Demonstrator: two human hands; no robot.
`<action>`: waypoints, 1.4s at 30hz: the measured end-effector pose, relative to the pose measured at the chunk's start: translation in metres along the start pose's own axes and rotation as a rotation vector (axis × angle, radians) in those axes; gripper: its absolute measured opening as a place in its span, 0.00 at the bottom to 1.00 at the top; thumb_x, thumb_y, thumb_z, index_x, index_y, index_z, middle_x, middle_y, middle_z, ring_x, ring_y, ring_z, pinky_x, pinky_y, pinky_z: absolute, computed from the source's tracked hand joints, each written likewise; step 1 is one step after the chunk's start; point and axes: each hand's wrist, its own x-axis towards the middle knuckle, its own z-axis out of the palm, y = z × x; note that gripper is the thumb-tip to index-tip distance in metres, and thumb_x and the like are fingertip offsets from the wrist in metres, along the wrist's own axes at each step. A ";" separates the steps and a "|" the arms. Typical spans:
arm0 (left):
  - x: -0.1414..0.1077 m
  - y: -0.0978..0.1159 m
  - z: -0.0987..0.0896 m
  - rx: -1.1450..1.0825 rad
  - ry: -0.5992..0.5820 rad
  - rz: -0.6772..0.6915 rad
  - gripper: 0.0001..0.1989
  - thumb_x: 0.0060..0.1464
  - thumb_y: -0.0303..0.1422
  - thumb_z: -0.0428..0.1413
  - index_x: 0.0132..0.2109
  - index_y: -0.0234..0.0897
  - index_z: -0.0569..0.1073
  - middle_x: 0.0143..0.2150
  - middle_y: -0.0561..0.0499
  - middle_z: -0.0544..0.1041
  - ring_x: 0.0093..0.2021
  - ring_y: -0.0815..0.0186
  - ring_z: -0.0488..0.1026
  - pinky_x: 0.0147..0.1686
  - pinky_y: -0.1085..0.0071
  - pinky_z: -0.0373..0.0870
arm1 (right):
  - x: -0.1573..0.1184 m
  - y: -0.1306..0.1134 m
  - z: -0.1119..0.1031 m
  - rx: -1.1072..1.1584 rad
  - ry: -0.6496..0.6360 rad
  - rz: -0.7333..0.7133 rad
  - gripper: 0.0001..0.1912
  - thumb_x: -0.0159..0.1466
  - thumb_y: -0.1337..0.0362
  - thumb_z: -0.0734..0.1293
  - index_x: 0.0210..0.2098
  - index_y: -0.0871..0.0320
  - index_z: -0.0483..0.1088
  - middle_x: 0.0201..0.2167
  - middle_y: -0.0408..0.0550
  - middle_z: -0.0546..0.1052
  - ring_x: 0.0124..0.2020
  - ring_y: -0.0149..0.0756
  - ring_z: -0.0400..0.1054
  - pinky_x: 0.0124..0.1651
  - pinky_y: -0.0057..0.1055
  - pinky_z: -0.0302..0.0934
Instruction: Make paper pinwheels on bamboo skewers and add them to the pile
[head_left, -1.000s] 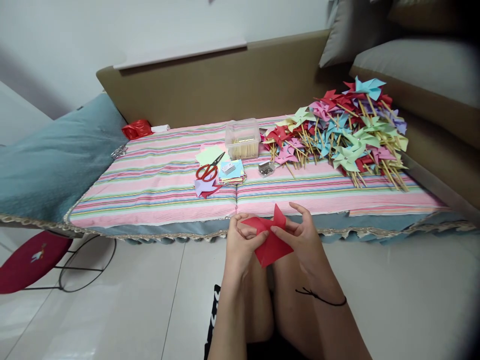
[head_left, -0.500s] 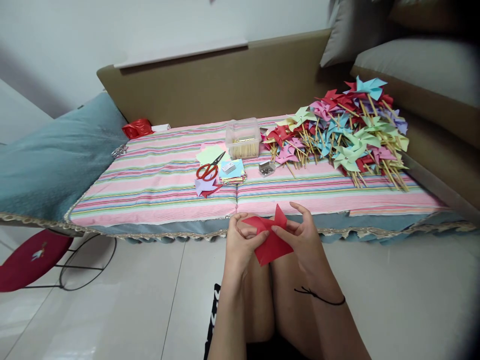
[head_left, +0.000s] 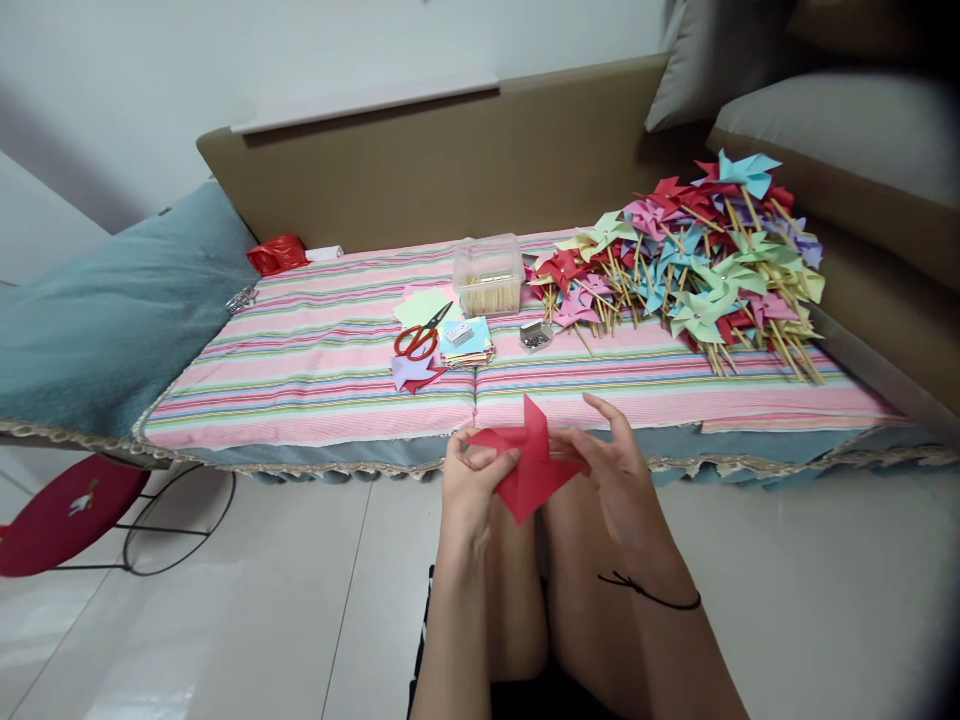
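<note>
A red paper [head_left: 531, 474] with pinwheel-like points is held above my lap. My left hand [head_left: 474, 480] pinches its left side, thumb on the front face. At the paper's right edge is my right hand [head_left: 611, 465], its fingers raised and spread and some of them touching or just behind the paper. Whether the right fingers grip it is hard to tell. Beyond the hands, red-handled scissors [head_left: 422, 337] lie by a stack of coloured paper squares [head_left: 466, 345]. A small open box of pins [head_left: 535, 338] sits to their right.
A clear plastic box of sticks [head_left: 489, 280] stands on the striped cloth [head_left: 300, 352]. Finished paper pinwheels [head_left: 701, 275] are piled at the right. A red bag [head_left: 277, 255] lies at the back left, and a red stool [head_left: 75, 510] stands at the lower left.
The right thumb has come off the front of the red paper, and the right hand has shifted slightly right. Another point of the paper now shows at the right. The left hand still pinches it.
</note>
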 end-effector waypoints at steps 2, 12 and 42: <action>0.002 0.001 -0.001 -0.079 0.053 0.016 0.32 0.30 0.30 0.69 0.42 0.37 0.61 0.23 0.56 0.77 0.23 0.69 0.75 0.30 0.74 0.70 | -0.001 -0.004 -0.002 -0.017 -0.101 -0.063 0.31 0.58 0.49 0.68 0.58 0.48 0.58 0.48 0.50 0.77 0.48 0.42 0.72 0.52 0.41 0.63; -0.004 -0.002 0.005 0.061 0.040 0.113 0.31 0.35 0.30 0.68 0.41 0.42 0.55 0.23 0.58 0.76 0.22 0.69 0.74 0.30 0.73 0.69 | -0.003 0.007 0.017 -0.100 0.013 -0.055 0.37 0.51 0.59 0.74 0.56 0.50 0.56 0.33 0.47 0.80 0.38 0.43 0.74 0.43 0.43 0.67; 0.005 0.007 -0.001 -0.153 0.200 0.123 0.29 0.31 0.28 0.68 0.39 0.37 0.61 0.22 0.57 0.75 0.20 0.72 0.72 0.26 0.76 0.66 | 0.001 0.006 -0.013 -0.382 -0.346 -0.290 0.13 0.64 0.59 0.64 0.47 0.47 0.74 0.47 0.46 0.77 0.51 0.43 0.69 0.55 0.42 0.61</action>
